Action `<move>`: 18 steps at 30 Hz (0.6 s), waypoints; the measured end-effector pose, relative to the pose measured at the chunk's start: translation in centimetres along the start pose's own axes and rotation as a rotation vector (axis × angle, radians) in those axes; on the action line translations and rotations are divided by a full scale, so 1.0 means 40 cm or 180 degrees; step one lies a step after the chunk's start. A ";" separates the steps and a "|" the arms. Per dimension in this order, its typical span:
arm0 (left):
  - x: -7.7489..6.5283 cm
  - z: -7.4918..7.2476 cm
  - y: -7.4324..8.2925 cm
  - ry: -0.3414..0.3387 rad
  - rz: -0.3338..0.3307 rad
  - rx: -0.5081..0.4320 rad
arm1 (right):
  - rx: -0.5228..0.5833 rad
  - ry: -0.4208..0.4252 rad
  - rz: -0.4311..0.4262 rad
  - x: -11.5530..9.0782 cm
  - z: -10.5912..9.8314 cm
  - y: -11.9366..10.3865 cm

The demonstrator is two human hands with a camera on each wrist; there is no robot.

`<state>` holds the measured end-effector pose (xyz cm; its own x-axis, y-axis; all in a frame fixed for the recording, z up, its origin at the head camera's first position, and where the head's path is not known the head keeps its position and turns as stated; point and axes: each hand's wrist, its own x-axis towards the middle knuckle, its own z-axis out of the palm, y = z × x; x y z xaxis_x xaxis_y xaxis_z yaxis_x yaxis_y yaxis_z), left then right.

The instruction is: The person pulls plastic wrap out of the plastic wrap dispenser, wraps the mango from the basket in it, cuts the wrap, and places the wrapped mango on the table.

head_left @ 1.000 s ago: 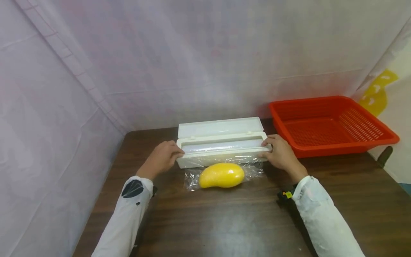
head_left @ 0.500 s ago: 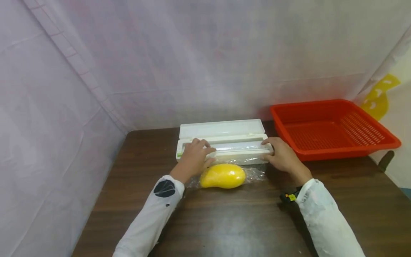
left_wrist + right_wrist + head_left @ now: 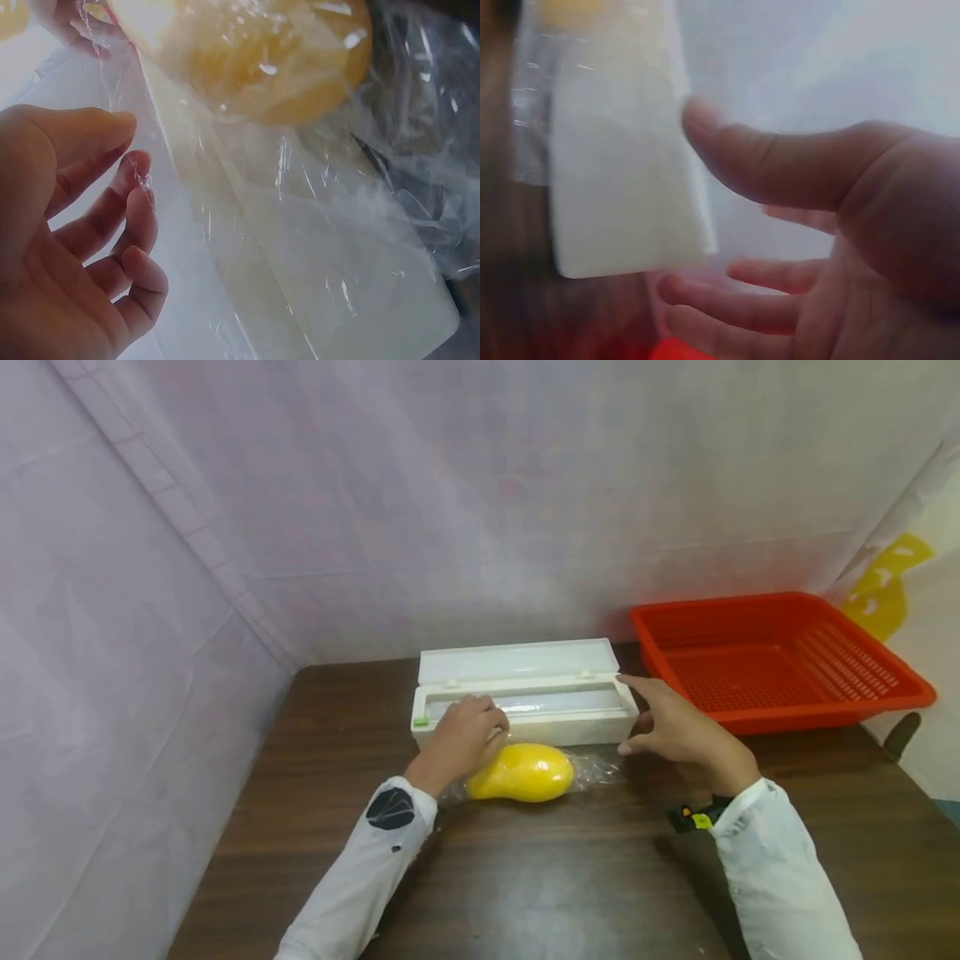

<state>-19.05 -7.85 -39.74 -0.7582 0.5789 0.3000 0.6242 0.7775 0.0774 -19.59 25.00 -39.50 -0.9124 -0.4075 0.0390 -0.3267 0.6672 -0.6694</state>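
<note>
A white cling film dispenser lies across the table with its lid tipped back and a pale roll inside. In front of it sits a yellow mango, under clear cling film that spreads out on both sides. My left hand is over the dispenser's front edge, just left of the mango; in the left wrist view its thumb and forefinger pinch the film's edge. At the dispenser's right end is my right hand, thumb and fingers spread apart with nothing between them.
A red plastic basket with slotted sides stands at the back right, close beyond my right hand. A green slider shows at the dispenser's left front corner. White sheeting hangs behind the brown wooden table.
My left hand has moved from the dispenser's left end rightward to the film near the mango. The right hand has let go of the right end and drawn slightly right, its fingers spreading.
</note>
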 end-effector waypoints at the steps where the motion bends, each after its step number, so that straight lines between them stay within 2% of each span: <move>1: -0.003 -0.002 0.003 -0.0019 0.0021 0.0004 | -0.0022 -0.0030 0.0017 -0.010 -0.008 -0.008; 4: -0.012 -0.006 0.012 -0.0044 0.0070 0.0043 | -0.0200 0.0036 -0.0052 -0.031 -0.020 -0.037; 7: -0.023 -0.007 0.019 -0.0062 0.0104 0.0048 | -0.0482 0.0335 -0.0289 -0.034 0.001 -0.087; 10: -0.036 -0.005 0.025 -0.0035 0.0173 0.0048 | -0.0784 0.0583 -0.0733 -0.020 0.059 -0.145; 13: -0.049 0.000 0.029 0.0052 0.0246 0.0032 | -0.1094 0.0574 -0.1135 -0.002 0.137 -0.190; 15: -0.058 0.003 0.032 0.0120 0.0264 0.0017 | -0.1307 0.0550 -0.1254 0.008 0.185 -0.205; 18: -0.071 0.011 0.035 0.0174 0.0316 0.0026 | -0.1585 0.0574 -0.1284 0.016 0.233 -0.208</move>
<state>-16.09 -8.31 -40.89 -0.6811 0.6391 0.3573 0.6940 0.7190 0.0368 -15.16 13.38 -40.81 -0.7076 -0.6038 0.3671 -0.6866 0.7102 -0.1553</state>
